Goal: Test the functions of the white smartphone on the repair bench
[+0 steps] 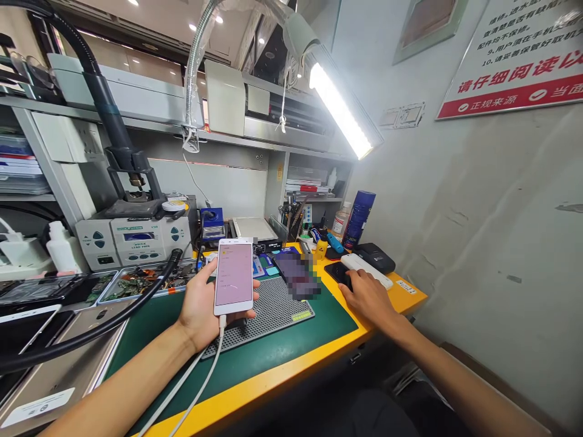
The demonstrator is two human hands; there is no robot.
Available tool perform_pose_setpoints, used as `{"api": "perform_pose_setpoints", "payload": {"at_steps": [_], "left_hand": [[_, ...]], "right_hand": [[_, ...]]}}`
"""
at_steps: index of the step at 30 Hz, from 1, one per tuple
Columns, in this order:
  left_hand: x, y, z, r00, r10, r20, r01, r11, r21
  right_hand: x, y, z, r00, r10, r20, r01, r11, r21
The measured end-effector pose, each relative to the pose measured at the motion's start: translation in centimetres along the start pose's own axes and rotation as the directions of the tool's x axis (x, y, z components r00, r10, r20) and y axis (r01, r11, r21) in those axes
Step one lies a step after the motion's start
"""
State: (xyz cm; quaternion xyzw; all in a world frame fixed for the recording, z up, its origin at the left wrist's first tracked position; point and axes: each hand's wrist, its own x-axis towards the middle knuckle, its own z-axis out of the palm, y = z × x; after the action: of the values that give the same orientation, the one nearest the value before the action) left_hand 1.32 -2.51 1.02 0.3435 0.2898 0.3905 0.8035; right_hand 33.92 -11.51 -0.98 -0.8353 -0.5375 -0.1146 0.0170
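My left hand [200, 306] holds a white smartphone [234, 276] upright, its lit screen with a pinkish page facing me. A white charging cable [221, 331] is plugged into the bottom of this phone and runs down toward me. On the right of the desk, my right hand [370, 297] has its thumb and fingers around the near end of a black smartphone [336, 271], which lies on the yellow desktop. Beside these fingers is a white oblong case [371, 272]. A dark phone [296, 273], partly blurred out, lies at the far edge of a grey perforated mat [277, 315].
A green work mat [300, 349] covers the yellow desk [273, 385]. A soldering station [139, 240] and a tray of circuit boards [136, 282] stand left, with a black hose [150, 303] crossing. A lit lamp [341, 103] hangs above. Bottles and a blue can [359, 218] stand back right.
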Motion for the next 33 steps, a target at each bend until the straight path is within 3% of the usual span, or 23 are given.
{"api": "perform_pose_setpoints", "payload": {"at_steps": [15, 19, 22, 25, 29, 33], "left_hand": [[0.1, -0.1, -0.2, 0.999, -0.012, 0.035, 0.014, 0.999, -0.035], [0.1, 0.1, -0.3, 0.999, -0.021, 0.042, 0.024, 0.998, -0.049], [0.2, 0.1, -0.3, 0.999, -0.021, 0.041, 0.024, 0.997, -0.068], [0.3, 0.2, -0.4, 0.999, -0.025, 0.028, 0.027, 0.996, -0.088], [0.5, 0.3, -0.6, 0.999, -0.029, 0.018, 0.03, 0.995, -0.099], [0.6, 0.3, -0.8, 1.0, -0.027, 0.008, 0.028, 0.995, -0.091]], "right_hand": [[0.7, -0.9, -0.5, 1.0, -0.011, -0.007, 0.011, 1.0, -0.002], [1.0, -2.9, -1.7, 0.995, -0.071, -0.072, 0.084, 0.978, 0.189], [1.2, -5.2, -2.3, 0.972, -0.234, -0.009, 0.219, 0.894, 0.391], [1.3, -7.3, -2.2, 0.925, -0.374, 0.058, 0.307, 0.831, 0.464], [1.4, -8.9, -2.0, 0.931, -0.361, 0.063, 0.297, 0.845, 0.445], [1.2, -9.8, -2.1, 0.945, -0.328, -0.003, 0.3, 0.861, 0.41]]}}
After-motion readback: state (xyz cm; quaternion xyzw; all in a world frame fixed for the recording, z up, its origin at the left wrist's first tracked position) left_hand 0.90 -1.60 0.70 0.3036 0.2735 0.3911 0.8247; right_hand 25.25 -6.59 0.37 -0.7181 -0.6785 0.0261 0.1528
